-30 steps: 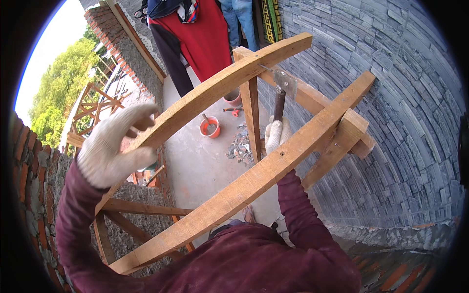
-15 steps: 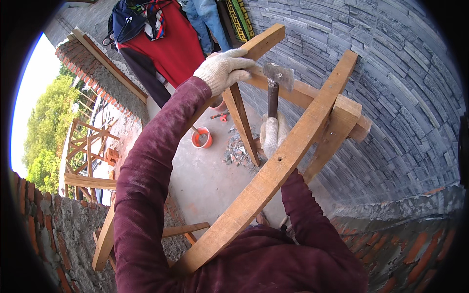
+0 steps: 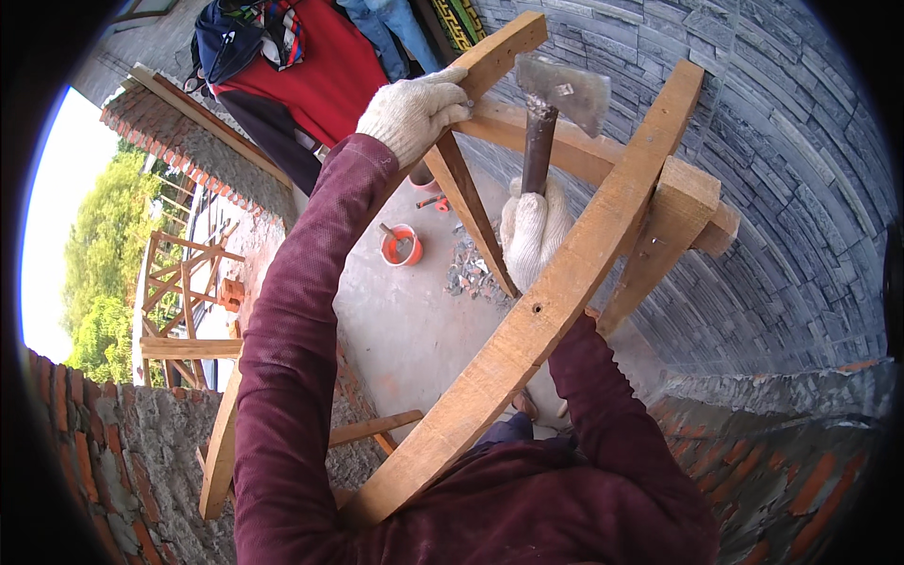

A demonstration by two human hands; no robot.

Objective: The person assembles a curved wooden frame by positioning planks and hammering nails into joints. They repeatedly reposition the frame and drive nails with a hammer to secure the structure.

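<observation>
My left hand (image 3: pixel 414 115), in a white knit glove, is wrapped around a wooden beam (image 3: pixel 506 55) of a timber frame, near its upper end. In the white-gloved right hand (image 3: pixel 534 231) I hold a hatchet (image 3: pixel 565 92) upright by its dark handle, the metal head up and its broad blade toward the right. The hatchet head is above a crossbar (image 3: pixel 589 160) and apart from my left hand. A long beam (image 3: pixel 499 363) slants across in front of my chest and right forearm. A slanting wooden leg (image 3: pixel 468 209) descends between my hands.
A grey stone-clad wall (image 3: pixel 791 179) rises on the right. On the floor are an orange bucket (image 3: pixel 402 247) and broken rubble (image 3: pixel 471 271). Clothes (image 3: pixel 311 80) hang at the far side. Rough brickwork (image 3: pixel 113 452) stands at lower left, near more timber (image 3: pixel 221 443).
The hatchet has come up and a little to the right, its blade now showing broader. My left hand stays on the beam, and the whole view has shifted slightly.
</observation>
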